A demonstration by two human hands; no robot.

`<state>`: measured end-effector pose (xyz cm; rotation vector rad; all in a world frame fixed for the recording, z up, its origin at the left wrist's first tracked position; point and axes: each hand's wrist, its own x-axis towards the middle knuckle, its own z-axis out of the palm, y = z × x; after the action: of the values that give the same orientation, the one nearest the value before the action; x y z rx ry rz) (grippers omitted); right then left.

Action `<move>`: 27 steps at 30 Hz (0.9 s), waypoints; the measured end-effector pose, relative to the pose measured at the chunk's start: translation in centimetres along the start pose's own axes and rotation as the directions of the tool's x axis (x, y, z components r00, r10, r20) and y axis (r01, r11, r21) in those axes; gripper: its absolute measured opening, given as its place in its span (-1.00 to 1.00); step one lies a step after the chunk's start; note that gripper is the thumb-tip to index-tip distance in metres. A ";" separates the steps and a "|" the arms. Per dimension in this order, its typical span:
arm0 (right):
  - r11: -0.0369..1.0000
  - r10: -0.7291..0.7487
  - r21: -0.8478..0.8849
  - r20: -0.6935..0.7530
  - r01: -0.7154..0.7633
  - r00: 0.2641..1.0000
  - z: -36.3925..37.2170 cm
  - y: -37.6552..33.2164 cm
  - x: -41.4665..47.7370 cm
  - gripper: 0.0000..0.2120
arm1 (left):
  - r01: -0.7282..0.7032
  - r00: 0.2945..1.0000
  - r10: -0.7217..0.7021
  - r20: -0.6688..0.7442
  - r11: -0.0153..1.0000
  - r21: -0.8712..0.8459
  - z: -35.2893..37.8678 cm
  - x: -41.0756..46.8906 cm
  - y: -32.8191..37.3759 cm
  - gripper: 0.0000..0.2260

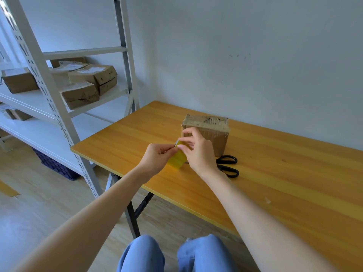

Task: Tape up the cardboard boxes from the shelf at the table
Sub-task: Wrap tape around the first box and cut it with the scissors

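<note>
The left hand pinches the yellow tape roll at its edge, and the right hand grips it with curled fingers. 1 cardboard box sits on the table just behind the right hand.

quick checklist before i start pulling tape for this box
1. Tape roll gripped by left hand and right hand: ok.
2. Its end peeled free: cannot tell, hidden in the grip.
3. Cardboard box on the table, just beyond the hands: ok.
4. Box top flaps lying closed: ok.
5. Scissors lying beside the box, unheld: ok.
</note>
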<state>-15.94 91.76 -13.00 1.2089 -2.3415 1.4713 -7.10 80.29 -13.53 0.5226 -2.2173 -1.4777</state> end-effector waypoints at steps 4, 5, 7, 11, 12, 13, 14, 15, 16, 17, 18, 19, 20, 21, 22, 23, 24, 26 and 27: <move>0.998 -0.044 -0.052 -0.025 0.042 0.999 0.2 0.0 0.5 -0.69 | 0.019 1.000 -0.018 -0.023 1.000 0.012 -0.1 0.5 -0.1 -0.79; 0.997 -0.051 -0.064 -0.020 0.049 0.999 0.1 -0.1 0.7 -0.70 | 0.022 1.000 -0.022 -0.021 1.000 0.011 -0.1 0.5 -0.2 -0.78; 0.995 -0.053 -0.080 -0.004 0.053 0.999 -0.2 -0.1 1.2 -0.71 | 0.029 1.000 -0.029 -0.010 1.000 0.004 -0.2 0.7 -0.3 -0.77; 0.995 -0.030 -0.094 0.030 0.033 0.999 -0.5 -0.3 1.7 -0.73 | 0.049 0.999 -0.049 0.000 0.999 -0.001 -0.4 1.0 -0.6 -0.74; 0.994 -0.031 -0.106 0.037 0.035 0.999 -0.5 -0.3 1.8 -0.72 | 0.052 0.999 -0.052 0.007 0.999 -0.003 -0.4 1.0 -0.6 -0.74; 0.992 -0.033 -0.121 0.041 0.038 0.999 -0.5 -0.3 1.8 -0.72 | 0.054 0.998 -0.054 0.017 0.999 -0.004 -0.3 1.0 -0.6 -0.74; 0.989 -0.038 -0.138 0.045 0.043 0.998 -0.5 -0.3 1.8 -0.74 | 0.052 0.998 -0.052 0.026 0.999 -0.002 -0.3 1.1 -0.6 -0.75; 0.987 -0.044 -0.154 0.052 0.051 0.998 -0.6 -0.3 1.7 -0.77 | 0.051 0.998 -0.051 0.029 0.999 0.002 -0.1 1.1 -0.5 -0.75; 0.984 -0.049 -0.169 0.064 0.060 0.997 -0.6 -0.2 1.6 -0.80 | 0.048 0.998 -0.048 0.028 0.999 0.007 0.0 1.2 -0.6 -0.76; 0.981 -0.055 -0.182 0.079 0.068 0.995 -0.7 -0.2 1.5 -0.81 | 0.043 0.999 -0.043 0.023 0.999 0.010 0.0 1.3 -0.5 -0.76; 0.979 -0.056 -0.190 0.092 0.073 0.994 -0.7 -0.2 1.4 -0.81 | 0.034 0.999 -0.035 0.024 0.999 0.014 0.1 1.4 -0.5 -0.77; 0.980 -0.050 -0.188 0.092 0.067 0.995 -0.9 -0.2 1.3 -0.79 | 0.026 0.999 -0.027 0.029 0.999 0.020 0.1 1.4 -0.3 -0.77; 0.984 -0.033 -0.170 0.074 0.045 0.997 -1.0 0.0 1.3 -0.77 | 0.022 0.999 -0.023 0.040 1.000 0.021 0.1 1.5 -0.2 -0.78; 0.991 -0.005 -0.137 0.042 0.011 0.999 -1.1 0.2 1.4 -0.73 | 0.025 0.998 -0.026 0.049 0.999 0.024 0.1 1.5 -0.1 -0.78; 0.995 0.022 -0.097 0.007 -0.021 1.000 -1.2 0.4 1.4 -0.70 | 0.025 0.998 -0.026 0.056 0.999 0.027 0.2 1.5 -0.1 -0.77; 0.997 0.039 -0.066 -0.021 -0.040 0.999 -1.3 0.6 1.4 -0.69 | 0.021 0.998 -0.023 0.060 0.999 0.028 0.2 1.4 -0.1 -0.76; 0.998 0.039 -0.052 -0.038 -0.041 0.999 -1.2 0.7 1.3 -0.70 | 0.015 0.998 -0.016 0.063 0.999 0.029 0.3 1.4 -0.2 -0.76; 0.997 0.002 -0.071 -0.047 -0.006 0.999 -0.9 0.6 1.2 -0.72 | 0.005 0.998 -0.006 0.058 1.000 0.018 0.4 1.3 -0.5 -0.77; 0.996 -0.018 -0.089 -0.040 0.015 0.999 -0.9 0.5 1.2 -0.73 | 0.005 0.999 -0.006 0.051 1.000 0.010 0.4 1.3 -0.5 -0.77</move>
<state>-17.34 91.90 -12.31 1.1622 -2.3375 1.3585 -8.37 79.68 -13.94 0.4993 -2.2651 -1.4995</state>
